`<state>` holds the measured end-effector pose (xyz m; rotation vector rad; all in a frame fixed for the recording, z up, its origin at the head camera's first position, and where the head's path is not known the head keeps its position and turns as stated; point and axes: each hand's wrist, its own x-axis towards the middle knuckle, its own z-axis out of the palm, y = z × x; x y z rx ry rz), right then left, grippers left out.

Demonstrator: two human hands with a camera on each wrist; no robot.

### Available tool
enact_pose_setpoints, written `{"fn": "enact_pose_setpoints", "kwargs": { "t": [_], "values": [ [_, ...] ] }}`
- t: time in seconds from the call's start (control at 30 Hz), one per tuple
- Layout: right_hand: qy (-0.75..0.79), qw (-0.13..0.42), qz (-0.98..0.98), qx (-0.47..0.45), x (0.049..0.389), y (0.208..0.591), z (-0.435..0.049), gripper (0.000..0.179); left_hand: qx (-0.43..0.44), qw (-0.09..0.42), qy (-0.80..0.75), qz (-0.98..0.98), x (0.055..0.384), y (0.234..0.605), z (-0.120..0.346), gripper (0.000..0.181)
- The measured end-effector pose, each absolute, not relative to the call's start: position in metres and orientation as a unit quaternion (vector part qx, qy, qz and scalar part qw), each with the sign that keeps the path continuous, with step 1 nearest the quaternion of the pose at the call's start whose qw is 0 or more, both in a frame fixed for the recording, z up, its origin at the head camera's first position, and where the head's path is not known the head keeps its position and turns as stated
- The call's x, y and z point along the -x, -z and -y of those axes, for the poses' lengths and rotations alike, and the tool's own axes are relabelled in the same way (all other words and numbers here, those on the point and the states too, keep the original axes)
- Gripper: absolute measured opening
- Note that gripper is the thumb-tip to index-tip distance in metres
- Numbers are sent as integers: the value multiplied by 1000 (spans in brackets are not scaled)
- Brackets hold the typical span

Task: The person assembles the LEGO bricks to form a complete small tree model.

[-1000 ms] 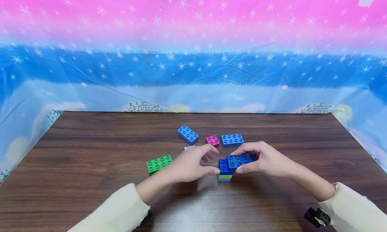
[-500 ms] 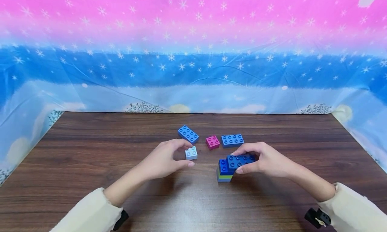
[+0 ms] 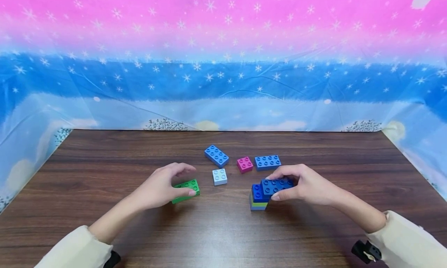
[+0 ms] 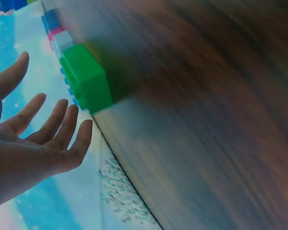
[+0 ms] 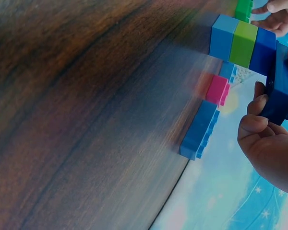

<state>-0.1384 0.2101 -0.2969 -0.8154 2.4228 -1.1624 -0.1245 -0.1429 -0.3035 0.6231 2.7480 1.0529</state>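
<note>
My right hand (image 3: 312, 184) grips a long dark blue brick (image 3: 274, 187) between thumb and fingers. That brick sits on top of a small stack and juts out to the right. Under it the stack has a blue brick (image 3: 257, 193), a lime green brick (image 5: 244, 44) and a lighter blue brick (image 5: 223, 36) at the bottom. Over at the left, my left hand (image 3: 156, 187) hovers around a green brick (image 3: 193, 185), thumb across its near side in the head view. In the left wrist view, its fingers are spread and apart from the green brick (image 4: 89, 79).
Behind the stack lie a light blue brick (image 3: 220, 177), a small pink brick (image 3: 245, 164) and two long blue bricks, one angled (image 3: 217, 155) and one straight (image 3: 267, 162). A snowflake-patterned cloth (image 3: 223, 77) hangs along the back edge of the wooden table (image 3: 223, 237).
My left hand has moved left, away from the stack, past the light blue brick and over to the green brick. The right hand has stayed on the long dark blue brick.
</note>
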Motion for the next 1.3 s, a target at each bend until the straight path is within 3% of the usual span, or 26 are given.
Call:
{"fn": "enact_pose_setpoints", "kwargs": {
  "t": [0.73, 1.3],
  "values": [
    [403, 164, -854, 284, 138, 295, -210, 32, -234, 64, -342, -908, 129, 327, 161, 46],
    [399, 158, -855, 292, 137, 296, -210, 32, -239, 52, -336, -910, 130, 331, 163, 31]
  ]
}}
